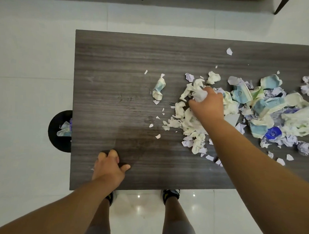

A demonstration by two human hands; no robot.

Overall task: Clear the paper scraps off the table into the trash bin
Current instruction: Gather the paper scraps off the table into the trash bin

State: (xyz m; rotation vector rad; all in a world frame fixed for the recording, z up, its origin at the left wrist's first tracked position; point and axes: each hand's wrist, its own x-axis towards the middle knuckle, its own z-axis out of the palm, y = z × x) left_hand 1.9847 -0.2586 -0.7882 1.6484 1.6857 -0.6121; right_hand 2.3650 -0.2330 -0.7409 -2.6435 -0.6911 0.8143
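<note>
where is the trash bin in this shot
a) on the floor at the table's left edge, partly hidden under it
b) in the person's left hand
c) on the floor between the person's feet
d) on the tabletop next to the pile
a: the black trash bin stands on the floor, half tucked under the left edge of the table, with some paper scraps already inside it.
</note>
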